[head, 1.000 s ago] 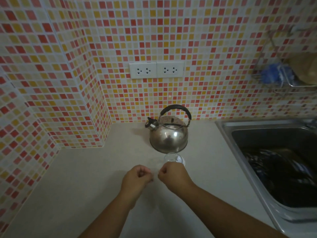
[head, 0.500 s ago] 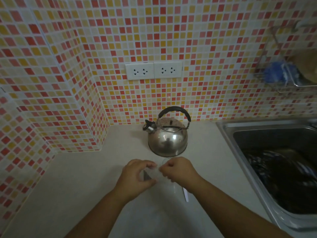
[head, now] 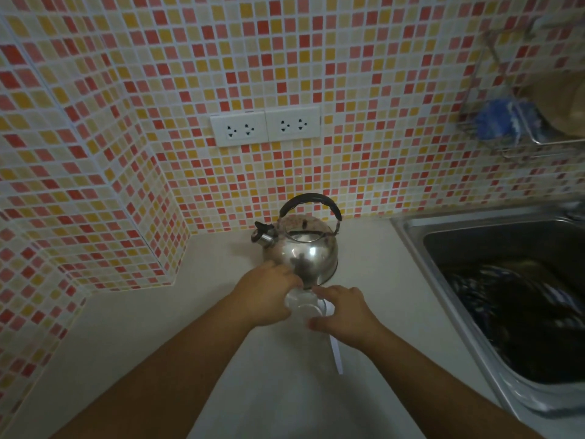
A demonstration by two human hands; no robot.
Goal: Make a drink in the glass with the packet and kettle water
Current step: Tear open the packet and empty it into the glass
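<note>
Glass: the clear glass (head: 302, 307) stands on the pale counter (head: 126, 327), just in front of the kettle and between the two hands. It is see-through and hard to make out.
Left hand: the left hand (head: 267, 297) is at the left side of the glass, fingers curled toward it. It looks like it touches the glass, but I cannot tell if it grips.
Right hand: the right hand (head: 343, 315) is at the right side of the glass, fingers spread a little and loose — I cannot tell if it holds anything.
Packet: I cannot see a packet for sure. A thin white strip (head: 335, 350) lies on the counter under the right hand; it may be part of it.
Kettle: the shiny steel kettle (head: 302, 248) sits upright near the tiled wall, spout to the left, black handle (head: 311, 201) on top.
How the glass handles: I think it is hard, smooth, a bit slippery, and can break — hold it round the middle with the whole hand.
How the kettle handles: likely heavy with water and maybe hot, so lift it by the black handle only.
Sink: the steel sink (head: 411, 239) is off to the right.
</note>
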